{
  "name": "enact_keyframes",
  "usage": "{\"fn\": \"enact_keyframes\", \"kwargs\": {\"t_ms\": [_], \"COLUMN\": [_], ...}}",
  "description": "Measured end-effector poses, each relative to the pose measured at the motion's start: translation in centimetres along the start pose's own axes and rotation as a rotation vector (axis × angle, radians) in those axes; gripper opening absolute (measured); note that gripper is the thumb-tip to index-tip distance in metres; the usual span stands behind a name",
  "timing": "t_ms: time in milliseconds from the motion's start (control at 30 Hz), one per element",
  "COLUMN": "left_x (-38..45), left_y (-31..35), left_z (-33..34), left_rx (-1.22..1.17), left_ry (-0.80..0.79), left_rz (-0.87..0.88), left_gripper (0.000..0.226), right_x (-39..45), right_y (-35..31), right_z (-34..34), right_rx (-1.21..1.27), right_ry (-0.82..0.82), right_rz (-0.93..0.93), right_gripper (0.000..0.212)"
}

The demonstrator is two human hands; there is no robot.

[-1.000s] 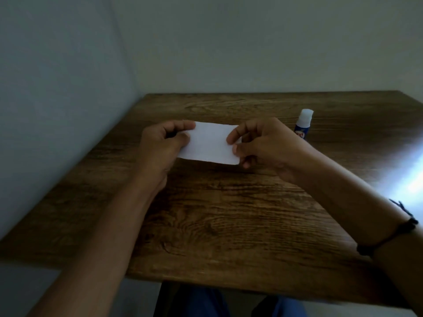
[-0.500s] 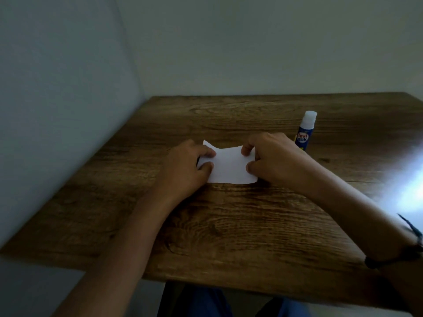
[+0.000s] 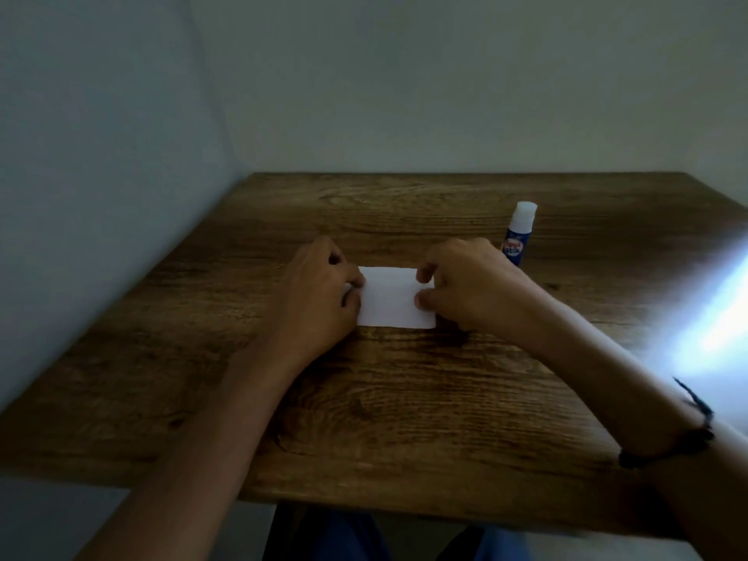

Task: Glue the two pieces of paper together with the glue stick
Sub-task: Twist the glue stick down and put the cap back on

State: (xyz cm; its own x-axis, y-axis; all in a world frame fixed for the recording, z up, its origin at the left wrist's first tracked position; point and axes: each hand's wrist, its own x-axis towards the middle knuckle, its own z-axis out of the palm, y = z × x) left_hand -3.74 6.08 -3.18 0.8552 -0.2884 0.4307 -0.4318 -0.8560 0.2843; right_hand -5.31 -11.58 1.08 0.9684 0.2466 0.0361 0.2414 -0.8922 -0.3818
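The counter (image 3: 404, 398) is dark, heavily grained wood, its near-right corner cut off by the forearm. A white paper rectangle (image 3: 394, 297) lies flat mid-counter; whether it is 1 sheet or 2 stacked cannot be told. The left hand (image 3: 319, 293) pinches its left end with curled fingers, and the right hand (image 3: 469, 285) pinches its right end. A blue glue stick (image 3: 518, 236) with a white cap stands upright toward the far-right corner, its label blurred.

both bare forearms reach forward and angle inward. the left hand (image 3: 319, 293) is knuckles-up with fingers curled, fingertips at its inner edge. the right hand (image 3: 469, 285) mirrors it, thumb and forefinger tips pointing left, a dark band around that forearm
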Motion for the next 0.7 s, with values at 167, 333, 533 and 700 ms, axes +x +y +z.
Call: {"fn": "enact_keyframes", "kwargs": {"t_ms": [167,333,533,700], "left_x": [1.4,3.9,6.8,7.4], "left_y": [2.6,7.1,10.7,10.7], "left_z": [-0.4,0.5,3.0,4.1], "left_rx": [-0.177,-0.494,-0.629,-0.672], "left_ry": [0.145,0.033,-0.114,-0.123], "left_rz": [0.023,0.024,-0.007,0.006], "left_gripper": [0.024,0.034,0.045,0.025], "right_x": [-1.7,-2.7,-2.1,-1.1], "right_y": [0.8,4.8,8.5,8.6], "right_z": [-2.7,-5.7,-4.7,-3.5], "right_rx": [0.416,0.602,0.187,0.256], "right_ry": [0.486,0.885,0.519,0.364], "right_rz": [-0.055,-0.055,0.157,0.116], "right_gripper": [0.014,0.018,0.016,0.012]}}
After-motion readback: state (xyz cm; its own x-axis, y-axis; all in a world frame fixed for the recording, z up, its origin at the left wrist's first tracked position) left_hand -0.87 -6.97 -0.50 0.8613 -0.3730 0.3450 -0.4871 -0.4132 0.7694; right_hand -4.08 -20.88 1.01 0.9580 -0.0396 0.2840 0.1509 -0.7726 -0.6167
